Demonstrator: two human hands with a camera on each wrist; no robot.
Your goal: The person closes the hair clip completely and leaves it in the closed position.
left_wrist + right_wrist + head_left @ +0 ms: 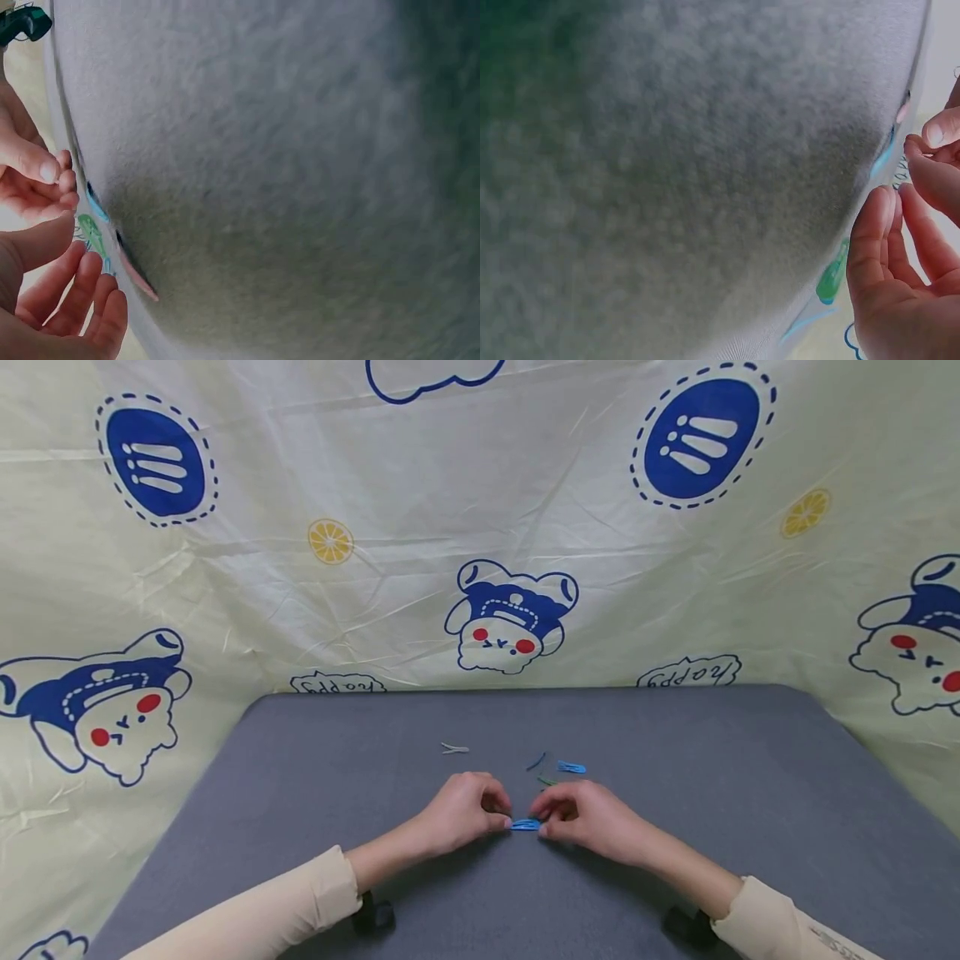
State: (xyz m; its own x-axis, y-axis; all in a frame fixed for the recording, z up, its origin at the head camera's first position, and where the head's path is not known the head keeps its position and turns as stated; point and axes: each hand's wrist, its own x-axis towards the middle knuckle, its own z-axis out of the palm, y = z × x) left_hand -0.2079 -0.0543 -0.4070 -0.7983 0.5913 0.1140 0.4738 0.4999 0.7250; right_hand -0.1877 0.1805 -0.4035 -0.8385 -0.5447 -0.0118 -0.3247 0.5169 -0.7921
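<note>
Hanging at the back, a printed sheet (405, 468) rises behind a grey table (322, 760). Over the table's middle, the left hand (461, 814) and right hand (596, 818) face each other, fingers curled, each seeming to pinch one end of a blue clip (525, 825) between thumb and fingertips; the wrist views do not make the grip plain. The clip sits in the narrow gap between them. It looks light, slim and fairly stiff, perhaps smooth enough to slip, so the ends suit a fingertip hold, with little squeeze needed. Beyond lie a second blue clip (572, 767), a pale clip (456, 749) and a partly hidden green clip (547, 782)
</note>
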